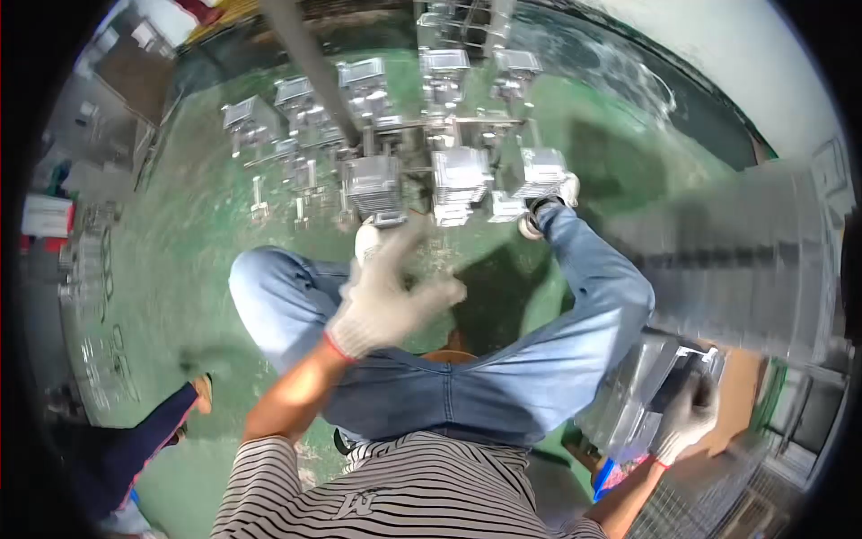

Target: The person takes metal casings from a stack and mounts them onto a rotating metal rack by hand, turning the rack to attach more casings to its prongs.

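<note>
My left hand (pixel 391 292), in a white knit glove, is raised over my lap, fingers apart and blurred, holding nothing. My right hand (pixel 691 413), gloved the same way, is low at the right, at a stack of clear plastic-looking pieces (pixel 633 395) beside a cardboard box. Its fingers are bent by a dark part and a small white piece; what they grip is too blurred to make out. In front of my feet, stacks of shiny rectangular pieces (pixel 373 184) stand on a metal frame.
A post (pixel 310 67) rises from the frame. Large wrapped stacks (pixel 736 260) stand at the right beside my knee. Another person's leg (pixel 148 449) shows at the lower left. Wire racks (pixel 664 503) are at the lower right, and shelving lines the left edge.
</note>
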Tool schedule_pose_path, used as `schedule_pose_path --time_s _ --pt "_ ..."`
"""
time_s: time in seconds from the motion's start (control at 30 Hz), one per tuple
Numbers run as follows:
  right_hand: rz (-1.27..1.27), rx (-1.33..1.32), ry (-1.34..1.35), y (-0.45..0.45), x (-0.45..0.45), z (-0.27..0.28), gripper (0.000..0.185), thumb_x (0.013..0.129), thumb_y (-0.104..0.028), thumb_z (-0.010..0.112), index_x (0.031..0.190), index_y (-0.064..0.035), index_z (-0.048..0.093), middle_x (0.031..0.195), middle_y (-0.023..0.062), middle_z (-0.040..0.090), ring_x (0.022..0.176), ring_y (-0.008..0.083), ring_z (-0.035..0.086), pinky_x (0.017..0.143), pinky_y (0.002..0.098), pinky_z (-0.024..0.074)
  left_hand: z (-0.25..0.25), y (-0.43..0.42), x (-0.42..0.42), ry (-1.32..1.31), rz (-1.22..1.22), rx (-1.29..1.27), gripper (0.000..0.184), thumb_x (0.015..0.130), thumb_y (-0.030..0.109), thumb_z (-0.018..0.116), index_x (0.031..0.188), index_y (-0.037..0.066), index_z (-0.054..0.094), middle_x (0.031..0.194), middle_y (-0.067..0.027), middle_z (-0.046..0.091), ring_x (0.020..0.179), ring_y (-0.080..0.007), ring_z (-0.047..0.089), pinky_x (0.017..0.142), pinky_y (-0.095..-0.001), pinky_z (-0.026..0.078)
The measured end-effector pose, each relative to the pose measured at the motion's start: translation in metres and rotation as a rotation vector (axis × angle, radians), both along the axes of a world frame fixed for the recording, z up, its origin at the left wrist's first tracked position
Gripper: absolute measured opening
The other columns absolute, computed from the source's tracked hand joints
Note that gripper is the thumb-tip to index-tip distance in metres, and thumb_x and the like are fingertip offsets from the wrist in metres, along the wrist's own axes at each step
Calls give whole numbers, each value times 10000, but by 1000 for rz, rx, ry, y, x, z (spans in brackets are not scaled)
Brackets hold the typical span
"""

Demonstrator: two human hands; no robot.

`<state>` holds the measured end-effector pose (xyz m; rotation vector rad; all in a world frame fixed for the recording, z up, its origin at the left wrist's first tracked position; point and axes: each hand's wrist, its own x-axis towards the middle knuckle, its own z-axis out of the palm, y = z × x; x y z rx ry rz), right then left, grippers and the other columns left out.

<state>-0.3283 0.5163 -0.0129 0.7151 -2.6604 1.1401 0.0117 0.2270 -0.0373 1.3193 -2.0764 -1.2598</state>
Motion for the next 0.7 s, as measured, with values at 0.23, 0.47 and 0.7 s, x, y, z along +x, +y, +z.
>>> schedule_pose_path --time_s 0.23,0.47,0.7 --pt "707 10 -100 -172 169 -51 126 769 -14 753 742 -9 631 803 191 680 735 339 659 704 407 530 -54 60 -35 155 108 134 668 938 86 628 1525 21 317 1177 -95 658 1016 -186 642 898 -318 520" --pt "519 -236 -1969 -275 268 -190 387 967 -444 612 1094 -83 665 937 86 697 799 197 687 629 374 550 -111 -8 55 97 776 896 266 928 179 602 1093 -24 652 964 -130 707 863 -230 694 728 -428 550" --pt "603 -112 -2308 -330 325 -307 470 1025 -457 437 1159 -50 631 1040 129 707 909 287 710 848 441 587 -178 -113 123 -10 912 644 697 848 591 614 1064 -65 712 982 -198 729 946 -260 712 826 -369 523"
